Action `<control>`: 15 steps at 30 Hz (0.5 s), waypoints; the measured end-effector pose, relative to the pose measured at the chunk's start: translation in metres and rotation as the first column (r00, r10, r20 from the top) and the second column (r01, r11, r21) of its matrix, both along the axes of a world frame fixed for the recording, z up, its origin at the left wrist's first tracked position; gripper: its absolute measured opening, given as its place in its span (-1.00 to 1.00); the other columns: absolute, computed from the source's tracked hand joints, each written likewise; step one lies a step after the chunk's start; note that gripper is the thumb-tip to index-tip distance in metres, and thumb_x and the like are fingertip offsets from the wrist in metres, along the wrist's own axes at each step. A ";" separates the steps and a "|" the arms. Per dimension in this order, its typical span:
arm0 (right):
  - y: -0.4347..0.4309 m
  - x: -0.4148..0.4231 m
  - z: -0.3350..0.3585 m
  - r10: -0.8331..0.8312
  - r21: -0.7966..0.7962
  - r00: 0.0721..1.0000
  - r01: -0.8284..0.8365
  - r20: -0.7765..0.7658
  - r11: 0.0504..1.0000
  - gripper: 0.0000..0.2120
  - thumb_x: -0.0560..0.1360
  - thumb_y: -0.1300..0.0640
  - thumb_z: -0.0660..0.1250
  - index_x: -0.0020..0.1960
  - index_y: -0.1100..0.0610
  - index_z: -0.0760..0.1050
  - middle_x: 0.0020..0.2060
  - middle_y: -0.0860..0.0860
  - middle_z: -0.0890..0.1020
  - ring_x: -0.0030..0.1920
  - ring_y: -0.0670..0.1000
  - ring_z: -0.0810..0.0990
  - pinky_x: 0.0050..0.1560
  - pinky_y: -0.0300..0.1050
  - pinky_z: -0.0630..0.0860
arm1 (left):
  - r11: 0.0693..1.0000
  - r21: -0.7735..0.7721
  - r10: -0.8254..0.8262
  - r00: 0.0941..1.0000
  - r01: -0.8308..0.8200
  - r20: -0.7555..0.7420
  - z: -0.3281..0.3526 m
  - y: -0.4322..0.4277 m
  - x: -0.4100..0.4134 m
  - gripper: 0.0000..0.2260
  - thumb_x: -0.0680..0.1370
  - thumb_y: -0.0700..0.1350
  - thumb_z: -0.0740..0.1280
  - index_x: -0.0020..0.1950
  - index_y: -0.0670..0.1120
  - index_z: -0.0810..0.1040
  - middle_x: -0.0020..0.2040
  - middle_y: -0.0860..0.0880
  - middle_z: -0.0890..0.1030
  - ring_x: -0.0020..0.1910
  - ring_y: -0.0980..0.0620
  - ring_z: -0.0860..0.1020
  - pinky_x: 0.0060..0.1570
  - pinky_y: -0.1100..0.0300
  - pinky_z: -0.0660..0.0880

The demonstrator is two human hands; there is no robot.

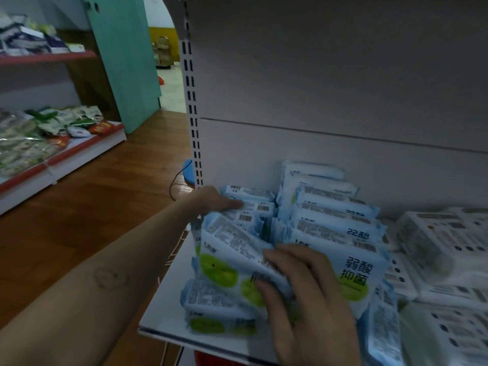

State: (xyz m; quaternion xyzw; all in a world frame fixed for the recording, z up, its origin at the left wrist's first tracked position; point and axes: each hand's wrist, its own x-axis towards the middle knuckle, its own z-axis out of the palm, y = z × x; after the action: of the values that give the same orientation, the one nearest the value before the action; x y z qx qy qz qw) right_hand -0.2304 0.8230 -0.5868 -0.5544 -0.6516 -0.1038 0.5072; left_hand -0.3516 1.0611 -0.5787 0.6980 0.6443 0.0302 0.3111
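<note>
Wipe-pack row [335, 223] on shelf [169, 307]
Left hand [211, 200], fingers straight, presses the rear packs [253, 207]; right hand [303, 291] grips the front pack [224, 257], long axis left-right, face forward.

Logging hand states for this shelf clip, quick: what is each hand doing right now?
Left hand: open, straight fingers touching the rear packs.
Right hand: holding the tilted front pack between thumb and fingers.

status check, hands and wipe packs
Left hand flat on rear packs. Right hand grips front pack. Loose pack lies at shelf edge.
</note>
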 end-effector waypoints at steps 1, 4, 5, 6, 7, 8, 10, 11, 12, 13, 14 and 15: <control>0.002 -0.001 0.006 0.003 0.014 1.000 -0.003 0.000 1.000 -0.74 0.46 -0.01 0.30 0.14 -0.08 0.46 0.10 -0.10 0.49 0.02 -0.19 0.48 0.07 -0.51 0.37 | 0.999 0.031 0.015 1.000 -0.015 -0.026 0.005 -0.002 0.000 -0.57 0.47 0.26 0.37 -0.26 -0.10 0.45 -0.32 0.00 0.53 -0.37 0.11 0.49 -0.42 0.25 0.34; 0.015 -0.006 0.019 -0.025 -0.038 0.992 0.030 0.122 0.999 -0.72 0.44 0.03 0.36 0.13 -0.08 0.42 0.14 -0.07 0.47 -0.05 -0.10 0.54 -0.18 -0.30 0.54 | 0.955 0.294 -0.018 0.999 0.027 -0.032 0.006 0.002 -0.009 -0.64 0.48 0.22 0.39 -0.18 -0.08 0.50 -0.20 -0.05 0.59 -0.26 0.07 0.52 -0.29 0.20 0.44; 0.020 -0.009 0.020 -0.034 -0.096 0.981 0.053 0.190 0.994 -0.62 0.37 0.07 0.46 0.12 -0.07 0.41 0.14 -0.05 0.47 -0.10 -0.07 0.58 -0.33 -0.24 0.57 | 0.917 0.396 -0.048 0.999 0.046 -0.004 0.006 0.002 -0.011 -0.71 0.50 0.17 0.38 -0.11 -0.06 0.52 -0.12 -0.04 0.60 -0.20 0.07 0.53 -0.22 0.19 0.45; 0.026 -0.013 0.018 -0.030 -0.161 0.967 0.072 0.253 0.984 -0.48 0.25 0.12 0.57 0.11 -0.07 0.41 0.13 -0.03 0.48 -0.14 -0.04 0.61 -0.48 -0.22 0.53 | 0.877 0.473 -0.098 0.995 0.085 0.004 0.004 0.004 -0.013 -0.79 0.53 0.09 0.37 -0.01 -0.04 0.53 -0.02 -0.02 0.60 -0.12 0.06 0.53 -0.15 0.21 0.43; 0.029 -0.016 0.016 -0.025 -0.226 0.954 0.097 0.300 0.969 -0.36 0.12 0.15 0.64 0.10 -0.06 0.41 0.12 -0.01 0.50 -0.16 -0.02 0.62 -0.56 -0.22 0.47 | 0.844 0.515 -0.168 0.986 0.149 -0.011 0.003 0.005 -0.014 -0.83 0.56 0.00 0.35 0.11 -0.03 0.54 0.07 -0.01 0.59 -0.03 0.05 0.53 -0.08 0.23 0.40; 0.031 -0.018 0.013 -0.031 -0.264 0.945 0.122 0.325 0.957 -0.29 0.04 0.18 0.67 0.09 -0.05 0.41 0.11 0.00 0.52 -0.16 -0.01 0.62 -0.60 -0.23 0.43 | 0.818 0.527 -0.246 0.968 0.231 -0.043 0.003 0.007 -0.013 -0.79 0.58 -0.09 0.32 0.21 -0.02 0.53 0.15 -0.01 0.58 0.05 0.05 0.53 -0.01 0.25 0.38; 0.033 -0.019 0.008 -0.047 -0.265 0.941 0.143 0.336 0.954 -0.27 0.00 0.18 0.68 0.08 -0.03 0.42 0.09 0.02 0.55 -0.13 0.01 0.62 -0.62 -0.22 0.44 | 0.769 0.512 -0.382 0.917 0.383 -0.113 0.001 0.014 -0.010 -0.68 0.58 -0.22 0.27 0.33 -0.01 0.50 0.25 -0.01 0.54 0.17 0.04 0.50 0.12 0.23 0.40; 0.032 -0.018 0.007 -0.049 -0.246 0.942 0.136 0.332 0.960 -0.27 0.02 0.17 0.68 0.08 -0.02 0.41 0.09 0.03 0.56 -0.14 0.02 0.62 -0.62 -0.20 0.46 | 0.745 0.504 -0.422 0.894 0.437 -0.152 0.001 0.018 -0.008 -0.64 0.57 -0.26 0.26 0.34 -0.02 0.49 0.27 -0.01 0.53 0.20 0.03 0.49 0.20 0.18 0.42; 0.031 -0.017 0.006 -0.052 -0.218 0.943 0.130 0.329 0.967 -0.29 0.04 0.16 0.68 0.09 -0.02 0.41 0.07 0.04 0.57 -0.15 0.03 0.62 -0.62 -0.18 0.48 | 0.722 0.495 -0.449 0.872 0.483 -0.196 0.001 0.022 -0.006 -0.61 0.54 -0.29 0.26 0.34 -0.03 0.49 0.28 -0.02 0.52 0.22 0.01 0.49 0.26 0.12 0.42; 0.030 -0.016 0.004 -0.057 -0.191 0.943 0.125 0.327 0.974 -0.30 0.06 0.14 0.68 0.09 -0.01 0.41 0.06 0.05 0.59 -0.14 0.04 0.62 -0.60 -0.16 0.50 | 0.701 0.482 -0.474 0.848 0.526 -0.237 0.001 0.026 -0.005 -0.60 0.53 -0.30 0.27 0.34 -0.03 0.49 0.28 -0.03 0.52 0.23 0.00 0.48 0.29 0.07 0.42; 0.029 -0.015 0.002 -0.062 -0.169 0.945 0.122 0.322 0.978 -0.32 0.08 0.12 0.68 0.10 -0.01 0.42 0.05 0.06 0.60 -0.11 0.05 0.61 -0.58 -0.15 0.52 | 0.688 0.455 -0.491 0.824 0.566 -0.283 0.003 0.029 -0.003 -0.60 0.52 -0.28 0.28 0.34 -0.03 0.49 0.28 -0.02 0.52 0.24 -0.01 0.48 0.29 0.04 0.42; 0.028 -0.015 -0.001 -0.067 -0.154 0.947 0.120 0.314 0.981 -0.33 0.11 0.10 0.67 0.12 -0.01 0.42 0.05 0.06 0.61 -0.06 0.05 0.58 -0.56 -0.15 0.54 | 0.669 0.431 -0.508 0.796 0.605 -0.329 0.005 0.031 -0.002 -0.63 0.53 -0.25 0.29 0.33 -0.02 0.49 0.27 -0.01 0.53 0.24 0.00 0.48 0.29 0.03 0.42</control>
State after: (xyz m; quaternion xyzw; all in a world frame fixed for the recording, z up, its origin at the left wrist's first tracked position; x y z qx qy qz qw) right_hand -0.2455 0.8514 -0.5879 -0.6032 -0.7021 -0.1567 0.3446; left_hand -0.3540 1.0925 -0.5738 0.9178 0.3921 0.0414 0.0465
